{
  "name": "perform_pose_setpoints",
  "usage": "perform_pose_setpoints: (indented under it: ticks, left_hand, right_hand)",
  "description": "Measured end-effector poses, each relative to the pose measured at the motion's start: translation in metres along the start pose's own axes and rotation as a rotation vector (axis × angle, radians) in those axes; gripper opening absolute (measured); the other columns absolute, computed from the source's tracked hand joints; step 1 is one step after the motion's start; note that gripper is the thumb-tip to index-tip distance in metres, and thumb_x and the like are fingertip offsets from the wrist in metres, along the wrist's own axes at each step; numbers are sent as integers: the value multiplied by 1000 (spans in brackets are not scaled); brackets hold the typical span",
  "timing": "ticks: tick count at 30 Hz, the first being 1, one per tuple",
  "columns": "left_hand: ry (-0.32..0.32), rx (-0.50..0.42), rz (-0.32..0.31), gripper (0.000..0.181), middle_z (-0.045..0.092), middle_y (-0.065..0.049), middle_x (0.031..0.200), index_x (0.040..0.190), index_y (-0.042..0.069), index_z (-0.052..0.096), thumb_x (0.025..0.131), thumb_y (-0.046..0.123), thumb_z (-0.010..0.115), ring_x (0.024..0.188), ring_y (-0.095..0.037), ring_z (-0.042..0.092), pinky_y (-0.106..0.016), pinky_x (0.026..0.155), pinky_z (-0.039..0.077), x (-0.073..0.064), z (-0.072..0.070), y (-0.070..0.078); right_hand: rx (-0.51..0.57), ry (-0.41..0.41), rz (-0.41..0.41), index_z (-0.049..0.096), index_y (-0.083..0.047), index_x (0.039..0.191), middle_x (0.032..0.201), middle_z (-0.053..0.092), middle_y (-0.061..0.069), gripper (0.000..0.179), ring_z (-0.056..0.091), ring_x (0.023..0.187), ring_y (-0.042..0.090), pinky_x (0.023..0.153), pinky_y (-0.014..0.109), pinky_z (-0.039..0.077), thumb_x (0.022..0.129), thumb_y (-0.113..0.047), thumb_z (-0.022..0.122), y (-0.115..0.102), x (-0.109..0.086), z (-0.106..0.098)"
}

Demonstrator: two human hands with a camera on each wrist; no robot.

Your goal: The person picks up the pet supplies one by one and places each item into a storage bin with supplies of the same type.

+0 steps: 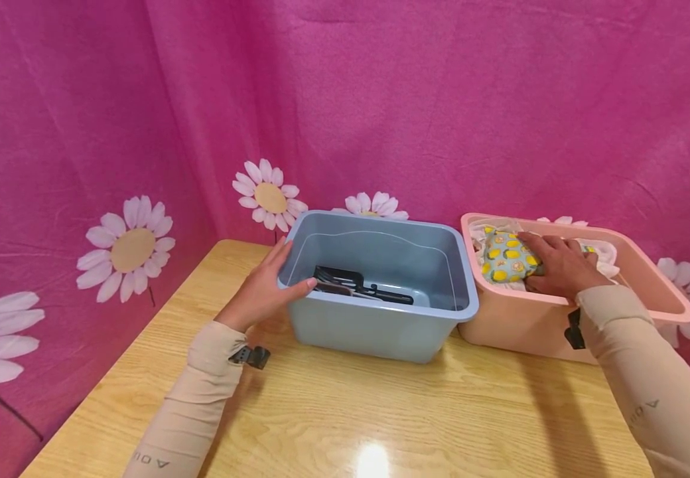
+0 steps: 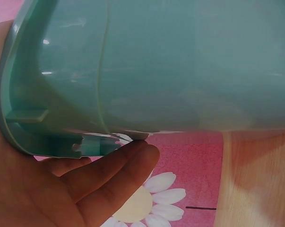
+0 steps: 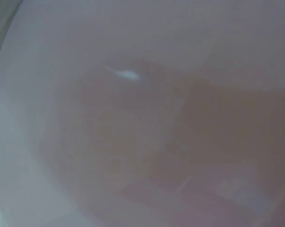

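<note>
My left hand grips the near left corner of a blue bin, thumb along the front rim. In the left wrist view its fingers reach beneath the rim on the outside. Black items lie on the bin's floor, one with a long handle; their exact kind is unclear. Over the pink bin, my right hand holds a soft, lemon-print cloth bundle between thumb and fingers. White and patterned cloth shows around that hand. The right wrist view is blurred, mostly the pink bin's wall.
Both bins stand side by side on a light wooden table. A magenta curtain printed with white daisies hangs behind and to the left. The blue bin's right rim is close to the pink bin's left rim.
</note>
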State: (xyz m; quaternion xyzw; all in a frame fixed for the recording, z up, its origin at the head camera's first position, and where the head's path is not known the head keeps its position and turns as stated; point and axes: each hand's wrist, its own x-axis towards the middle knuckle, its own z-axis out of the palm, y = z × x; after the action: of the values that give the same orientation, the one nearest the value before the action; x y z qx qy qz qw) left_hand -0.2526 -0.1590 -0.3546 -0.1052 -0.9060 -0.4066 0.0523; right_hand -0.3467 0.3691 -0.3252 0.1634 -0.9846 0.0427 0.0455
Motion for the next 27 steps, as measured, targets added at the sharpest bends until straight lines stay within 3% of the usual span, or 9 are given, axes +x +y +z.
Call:
perform_pose_setpoints:
  ticks: [13, 27]
  left_hand:
    - [3, -14, -8, 101, 7, 8, 161, 156, 27, 14, 78, 67, 64, 144, -32, 21, -59, 99, 40, -1, -1, -3]
    - [-14, -5, 13, 102, 6, 7, 161, 156, 26, 15, 77, 68, 64, 144, -33, 21, -60, 98, 41, 5, 5, 2]
  right_hand:
    - [5, -170, 16, 39, -9, 141, 133, 41, 33, 69, 38, 112, 61, 67, 73, 35, 82, -29, 68, 0, 3, 2]
    - [-68, -170, 27, 27, -13, 149, 139, 33, 31, 78, 34, 115, 61, 68, 72, 34, 84, -35, 65, 11, -8, -2]
